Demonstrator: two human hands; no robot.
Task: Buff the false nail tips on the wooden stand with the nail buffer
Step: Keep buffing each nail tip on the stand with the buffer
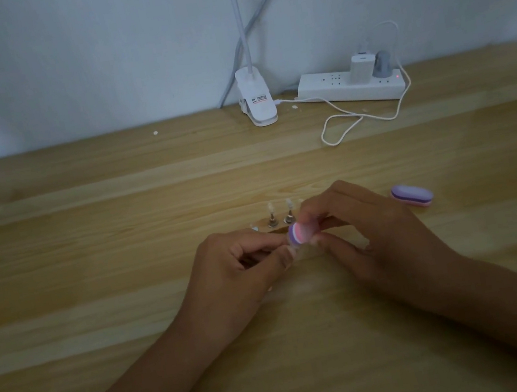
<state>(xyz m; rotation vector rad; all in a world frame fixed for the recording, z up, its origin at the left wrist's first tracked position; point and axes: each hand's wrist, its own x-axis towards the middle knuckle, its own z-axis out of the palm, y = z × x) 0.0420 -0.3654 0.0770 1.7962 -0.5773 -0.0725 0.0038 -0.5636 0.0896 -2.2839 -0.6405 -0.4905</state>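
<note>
My right hand [360, 230] pinches a small pink and purple nail buffer [300, 232] between thumb and fingers, end-on to the camera. My left hand [238, 267] pinches a clear false nail tip [295, 251] just under the buffer; whether they touch I cannot tell. Behind my hands lies the wooden stand [264, 232], mostly hidden. Two metal holders [272, 221] with clear tips [271, 209] rise from it.
A second purple and pink buffer [412, 195] lies on the wooden table [126, 267] to the right. At the back stand a white clip lamp base [256, 101], a power strip [353, 87] with chargers, and a looping white cable [341, 130].
</note>
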